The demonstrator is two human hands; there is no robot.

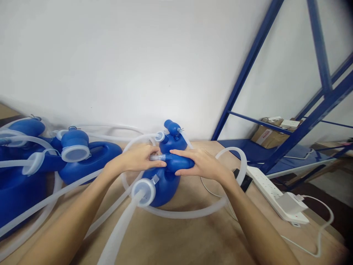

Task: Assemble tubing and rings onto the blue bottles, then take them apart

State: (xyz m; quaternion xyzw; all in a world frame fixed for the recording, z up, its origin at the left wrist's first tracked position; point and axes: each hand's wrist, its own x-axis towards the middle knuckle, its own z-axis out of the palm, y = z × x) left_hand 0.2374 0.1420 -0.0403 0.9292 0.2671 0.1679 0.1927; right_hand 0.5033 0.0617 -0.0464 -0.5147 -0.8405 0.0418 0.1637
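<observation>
My left hand (145, 156) is closed, pinching the end of a clear plastic tube (158, 157) that meets the narrow tip of a blue bulb-shaped cup (180, 163). Around the wide end of that cup my right hand (198, 162) is wrapped, thumb and fingers on opposite sides. Just below the cup lies a blue plastic bottle (164, 187); its white cap (143, 192) faces me with a thick translucent hose (121, 228) running out toward me. Behind my hands stands another blue bottle (174, 144), with a second blue cup (172, 127) on top of it.
More blue bottles (106, 156) with hoses and a white-rimmed cup (75, 145) crowd the left. A hose (190, 214) loops across the wooden table (176, 243). At the right are a power strip (268, 187), a dark phone-like object (245, 180) and a blue metal rack (248, 70) holding packages.
</observation>
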